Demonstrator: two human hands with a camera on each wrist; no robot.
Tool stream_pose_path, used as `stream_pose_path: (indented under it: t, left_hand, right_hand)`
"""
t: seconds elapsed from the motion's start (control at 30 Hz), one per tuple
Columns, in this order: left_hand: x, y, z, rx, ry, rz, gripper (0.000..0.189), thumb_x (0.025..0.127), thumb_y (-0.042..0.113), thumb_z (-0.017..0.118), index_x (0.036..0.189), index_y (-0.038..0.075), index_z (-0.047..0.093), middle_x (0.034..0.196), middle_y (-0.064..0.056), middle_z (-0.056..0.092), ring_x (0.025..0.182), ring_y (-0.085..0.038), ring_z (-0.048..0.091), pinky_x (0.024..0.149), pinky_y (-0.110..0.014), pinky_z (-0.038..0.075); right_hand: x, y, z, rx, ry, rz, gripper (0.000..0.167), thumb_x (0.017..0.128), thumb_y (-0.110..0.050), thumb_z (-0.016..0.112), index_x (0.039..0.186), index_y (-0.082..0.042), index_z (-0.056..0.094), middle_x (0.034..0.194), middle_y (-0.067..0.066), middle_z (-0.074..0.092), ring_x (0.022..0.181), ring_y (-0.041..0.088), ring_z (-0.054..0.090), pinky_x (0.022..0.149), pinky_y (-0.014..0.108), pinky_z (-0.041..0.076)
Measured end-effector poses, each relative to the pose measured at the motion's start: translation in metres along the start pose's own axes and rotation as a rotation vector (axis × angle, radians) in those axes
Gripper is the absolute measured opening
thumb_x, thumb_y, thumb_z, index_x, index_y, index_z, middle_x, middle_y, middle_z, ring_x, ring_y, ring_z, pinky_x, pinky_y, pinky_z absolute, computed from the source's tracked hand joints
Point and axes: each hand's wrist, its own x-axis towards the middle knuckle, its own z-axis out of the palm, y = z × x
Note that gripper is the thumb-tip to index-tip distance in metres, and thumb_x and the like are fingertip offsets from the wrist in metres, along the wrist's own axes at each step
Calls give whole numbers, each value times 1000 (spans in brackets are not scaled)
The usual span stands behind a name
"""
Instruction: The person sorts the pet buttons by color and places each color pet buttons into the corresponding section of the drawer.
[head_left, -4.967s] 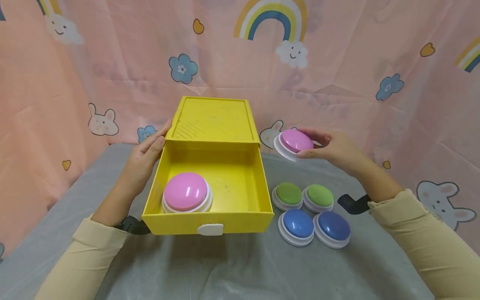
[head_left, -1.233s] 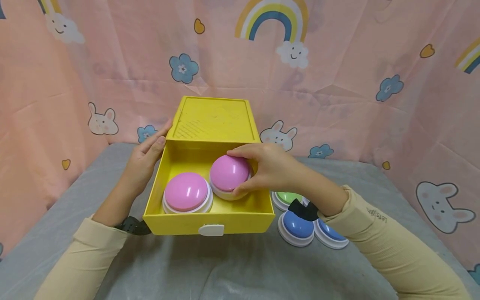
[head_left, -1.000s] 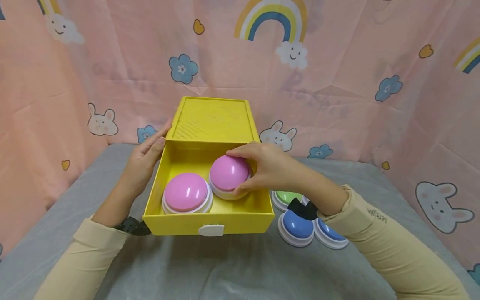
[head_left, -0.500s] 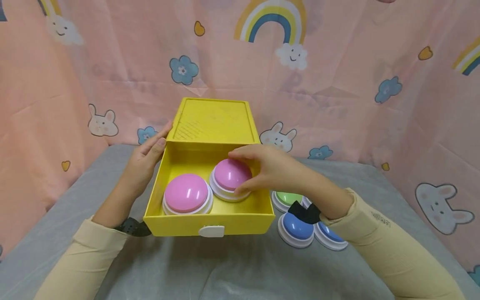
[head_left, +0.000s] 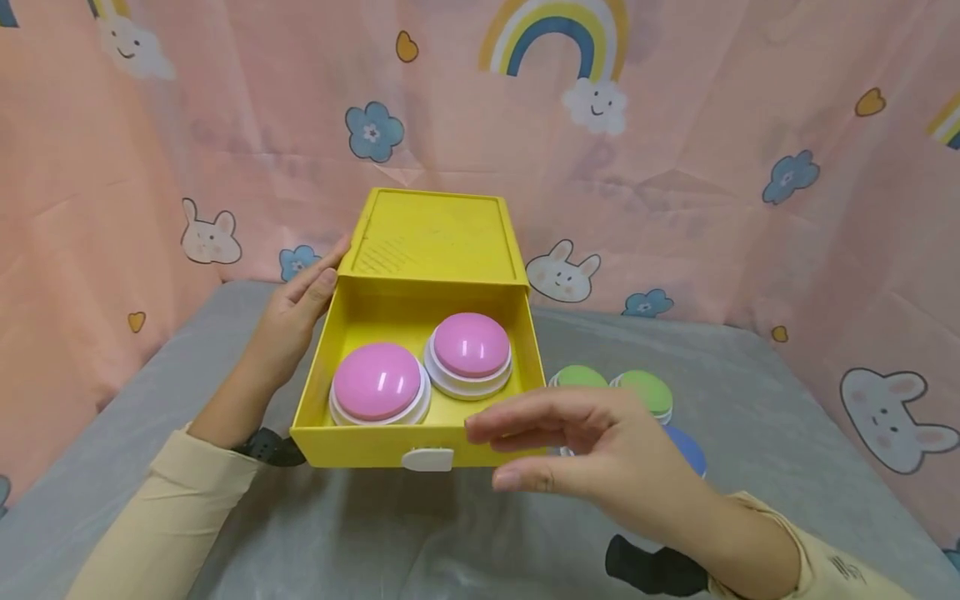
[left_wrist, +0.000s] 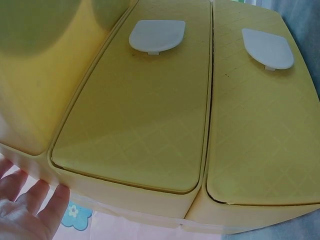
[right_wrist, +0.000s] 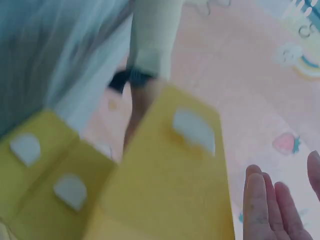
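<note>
A yellow drawer cabinet point(head_left: 435, 237) has its top drawer point(head_left: 352, 447) pulled out. Inside lie two dome-shaped push buttons on white bases, one pink button point(head_left: 377, 381) at front left and another pink button point(head_left: 471, 344) further back at right. My left hand point(head_left: 285, 329) rests along the cabinet's left side, its fingers straight against the edge in the left wrist view. Just before the drawer's right front corner, my right hand point(head_left: 600, 446) hovers with fingers extended and thumb apart, holding nothing.
Right of the cabinet stand two green buttons, a nearer green button point(head_left: 581, 377) and a farther one. A blue button point(head_left: 687, 450) is mostly covered by my right hand. Two lower drawers point(left_wrist: 135, 110) with white handles are shut. A pink printed curtain point(head_left: 675, 125) hangs behind the grey-covered table point(head_left: 360, 550).
Over the last seconds my right hand brought the second pink button into the drawer, let go of it, and drew back toward the front right. My left hand has stayed at the cabinet's side.
</note>
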Motion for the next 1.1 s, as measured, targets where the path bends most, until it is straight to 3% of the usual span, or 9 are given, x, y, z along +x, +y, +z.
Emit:
stream_pose_path:
  t: [0.17, 0.37, 0.7, 0.9, 1.1]
  left_hand:
    - [0, 0, 1, 2, 6, -5, 50, 108, 36, 38, 156, 22, 34, 165, 2, 27, 153, -18, 25, 123, -50, 27]
    - [0, 0, 1, -19, 9, -11, 49, 108, 34, 39, 156, 22, 34, 165, 4, 28, 153, -18, 24, 124, -50, 26]
    - [1, 1, 2, -27, 3, -2, 49, 108, 32, 38, 156, 22, 34, 165, 4, 28, 154, -18, 23, 124, -51, 24]
    - [0, 1, 1, -18, 13, -5, 49, 108, 32, 38, 156, 23, 34, 164, 3, 29, 153, -19, 26, 124, -49, 26]
    - [1, 0, 1, -8, 8, -6, 49, 108, 33, 38, 156, 24, 34, 165, 3, 28, 153, -19, 24, 124, -50, 26]
  right_hand:
    - [-11, 11, 11, 209, -77, 182, 31, 91, -2, 69, 122, -2, 69, 120, 14, 72, 112, 26, 70, 89, 36, 61]
    - [-13, 24, 19, 338, -135, 366, 35, 93, -12, 70, 122, 6, 66, 116, 18, 73, 108, 21, 72, 92, 29, 59]
    - [-8, 37, 30, 372, -143, 491, 40, 98, -21, 63, 126, 7, 63, 118, 22, 71, 110, 25, 71, 98, 38, 57]
    - [-3, 39, 34, 455, -144, 577, 49, 102, -29, 57, 133, 9, 56, 127, 24, 67, 118, 27, 68, 101, 37, 54]
    - [1, 38, 42, 539, -63, 631, 54, 102, -34, 55, 133, 11, 54, 128, 25, 66, 117, 29, 67, 101, 38, 54]
